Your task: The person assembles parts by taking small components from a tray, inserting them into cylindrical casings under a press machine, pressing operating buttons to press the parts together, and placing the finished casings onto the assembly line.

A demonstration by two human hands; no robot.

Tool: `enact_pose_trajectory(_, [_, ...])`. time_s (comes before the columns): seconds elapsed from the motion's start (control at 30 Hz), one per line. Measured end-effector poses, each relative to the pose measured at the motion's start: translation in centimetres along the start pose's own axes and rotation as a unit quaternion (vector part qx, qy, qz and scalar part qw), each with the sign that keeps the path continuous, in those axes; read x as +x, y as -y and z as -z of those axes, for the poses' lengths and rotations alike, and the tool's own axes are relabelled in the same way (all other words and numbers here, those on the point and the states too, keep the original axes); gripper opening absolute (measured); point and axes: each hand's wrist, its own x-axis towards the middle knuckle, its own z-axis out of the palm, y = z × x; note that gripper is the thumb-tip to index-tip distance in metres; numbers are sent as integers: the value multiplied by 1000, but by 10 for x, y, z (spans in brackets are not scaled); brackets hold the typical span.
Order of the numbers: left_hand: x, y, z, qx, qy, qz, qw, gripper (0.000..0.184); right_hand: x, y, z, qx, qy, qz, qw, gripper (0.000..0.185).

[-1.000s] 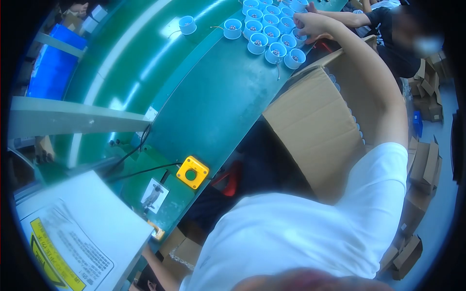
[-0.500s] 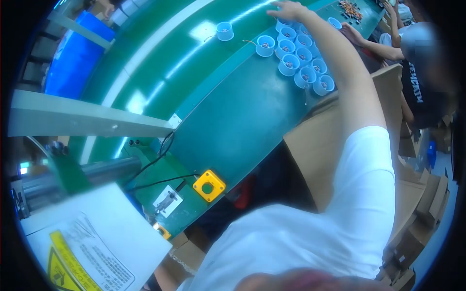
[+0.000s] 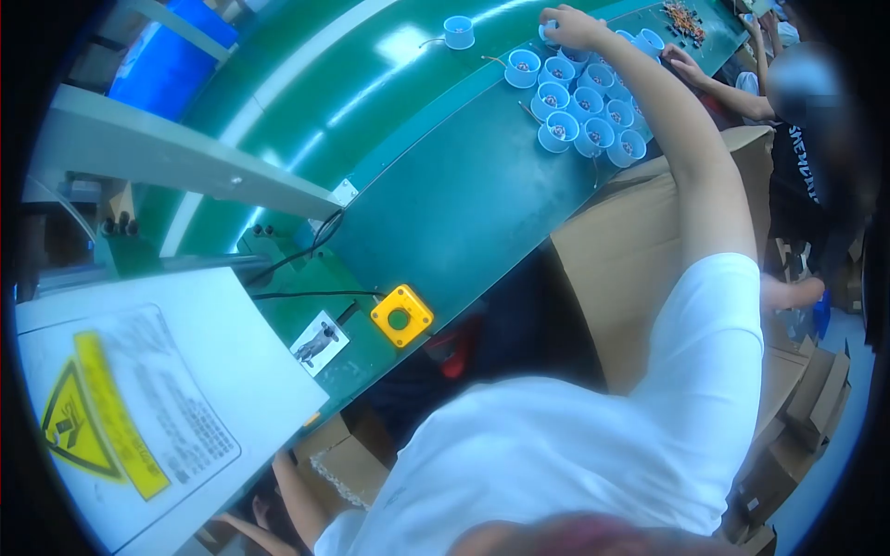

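My right arm stretches far across the green bench [image 3: 436, 204]. Its hand [image 3: 577, 30] is at the far end of a group of light-blue plastic cups [image 3: 558, 132], fingers closed over the rim of one blue cup [image 3: 549, 33]. Small parts lie inside the cups, and thin wires stick out of some. The cups stand close together, below and right of the hand. My left forearm [image 3: 295, 500] shows at the lower left; its hand is hidden behind the white machine housing [image 3: 269, 361].
A lone cup [image 3: 459, 33] stands on the green conveyor [image 3: 371, 83]. A yellow button box [image 3: 402, 316] with a cable sits near the bench edge. Cardboard [image 3: 612, 250] leans at the right. A co-worker's hand [image 3: 684, 65] is near the cups; loose parts [image 3: 684, 23] lie beyond.
My right hand has gone from spread fingers above the cups to closing on one cup. The view has shifted, showing more of the white housing and my left forearm.
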Motion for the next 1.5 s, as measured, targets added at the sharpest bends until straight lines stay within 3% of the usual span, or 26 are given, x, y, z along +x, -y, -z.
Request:
enact_pose_trajectory(0.17, [1, 2, 0, -12, 4, -21, 1000, 34, -2, -4, -7, 5, -10, 21, 1000, 42])
enact_pose_trajectory(0.3, [1, 16, -3, 1, 4, -20, 1000, 35, 25, -26, -25, 105, 32, 57, 992, 44])
enact_pose_trajectory(0.4, [-4, 31, -4, 12, 17, 3, 1000, 35, 5, -3, 0, 47, 156, 109, 981, 47])
enact_pose_trajectory(0.53, [-11, 31, -19, 32, -1, 71, 997, 36, 2, 28, 16, 12, 44, 141, 989, 55])
enact_pose_trajectory(0.57, [-14, 31, -21, 41, -12, 100, 994, 36, 2, 41, 26, 12, 38, 147, 988, 55])
enact_pose_trajectory(0.6, [-13, 26, -21, 41, -21, 106, 993, 36, -4, 64, 44, 33, 102, 146, 984, 58])
enact_pose_trajectory(0.63, [-11, 17, -19, 22, -17, 68, 997, 34, -13, 84, 57, 54, 167, 145, 974, 61])
enact_pose_trajectory(0.73, [-12, -47, 3, 85, 28, 25, 996, 31, -37, 120, 50, -103, 149, 248, 952, 66])
enact_pose_trajectory(0.8, [-4, -18, -20, 74, -111, -128, 983, 26, -30, 130, 45, -166, 112, 295, 934, 66])
enact_pose_trajectory(0.87, [2, -32, -7, 62, -96, -88, 990, 23, -32, 140, 58, 45, 128, 270, 953, 63])
enact_pose_trajectory(0.97, [6, -71, 12, -23, -37, -8, 999, 16, -51, 153, 104, 33, 98, 280, 954, 60])
enact_pose_trajectory(1.07, [10, -70, 8, -36, -98, -58, 993, 19, -130, 194, 167, 80, 62, 278, 955, 52])
enact_pose_trajectory(1.13, [8, -80, 16, -42, -81, -51, 995, 21, -187, 218, 187, 115, 21, 286, 951, 50])
enact_pose_trajectory(1.17, [8, -79, 16, -53, -86, -52, 994, 20, -220, 237, 204, 114, 37, 292, 949, 50])
enact_pose_trajectory(1.23, [6, -75, 15, -76, -86, -52, 992, 19, -290, 289, 231, 257, 129, 241, 927, 53])
enact_pose_trajectory(1.27, [7, -74, 14, -90, -83, -53, 991, 19, -315, 309, 225, 253, 137, 233, 929, 53])
enact_pose_trajectory(1.33, [11, -69, 7, -104, -94, -70, 988, 18, -349, 350, 204, 319, 52, 311, 894, 58])
enact_pose_trajectory(1.5, [7, -66, 13, -124, -111, -78, 983, 18, -372, 463, 163, 423, 6, 222, 878, 60])
